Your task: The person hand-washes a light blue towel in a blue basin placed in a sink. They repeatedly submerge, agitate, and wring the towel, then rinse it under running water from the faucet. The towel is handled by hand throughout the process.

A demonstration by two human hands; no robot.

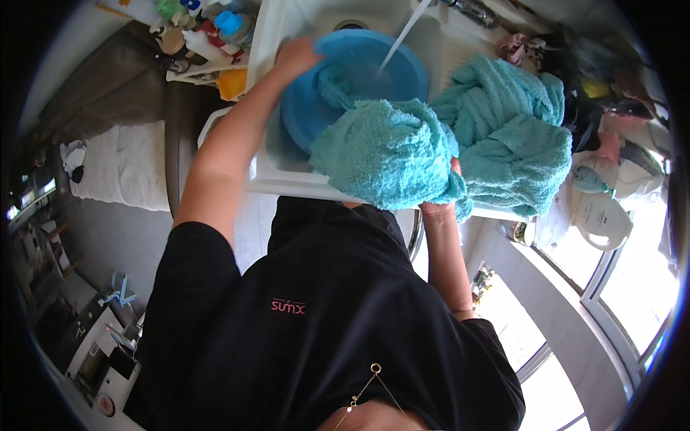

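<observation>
A round blue plastic basin (302,116) stands in the white sink (264,175), and a stream of water (401,37) falls into it. My left hand (298,55) is at the basin's far left rim, its fingers curled over the edge and slightly blurred. Bunched turquoise terry cloth (385,153) covers the basin's near right side. My right hand (439,209) grips this cloth from below at its right end; most of the fingers are hidden by it. A twisted end of turquoise cloth (335,86) hangs down inside the basin.
More turquoise terry cloth (509,134) is heaped on the sink's right side. Bottles (232,27) crowd a white shelf at the upper left. White jugs (601,221) stand by the window at right. A metal tap (474,12) reaches in from the top.
</observation>
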